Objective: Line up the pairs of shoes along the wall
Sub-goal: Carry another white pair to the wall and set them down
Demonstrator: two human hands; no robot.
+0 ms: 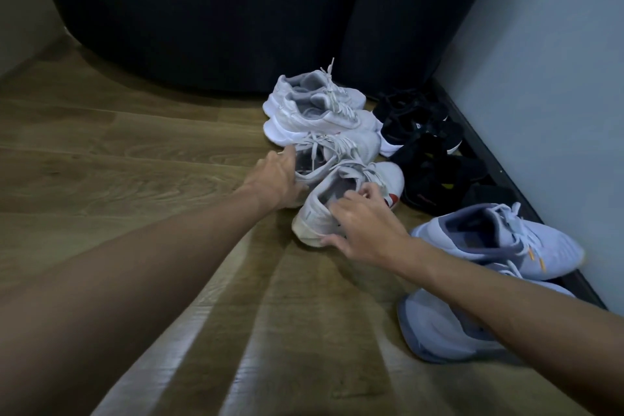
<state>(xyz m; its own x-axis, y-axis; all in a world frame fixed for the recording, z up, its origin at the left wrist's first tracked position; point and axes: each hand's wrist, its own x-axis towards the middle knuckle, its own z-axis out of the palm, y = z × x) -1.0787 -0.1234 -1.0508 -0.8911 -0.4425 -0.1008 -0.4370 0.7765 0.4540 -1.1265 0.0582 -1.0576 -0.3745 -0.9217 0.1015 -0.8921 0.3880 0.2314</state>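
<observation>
A wood-grain floor (135,152) runs to a dark curtain (202,10) at the back and a pale wall (540,78) with a dark skirting on the right. Both bare arms reach forward over the boards. Nearest the camera, a pair of lilac trainers (489,240) lies beside the wall, one partly under the right forearm. Beyond them a jumble of black shoes (425,145) sits against the skirting, with a pair of white trainers (314,108) side by side just left of it, near the curtain. Between these groups lies a pair of worn white sneakers with red marks. The left hand (277,179) rests on the heel of the far sneaker (337,152), fingers curled round its collar. The right hand (364,226) grips the near sneaker (337,199), fingers hooked into its opening and thumb at the heel.
</observation>
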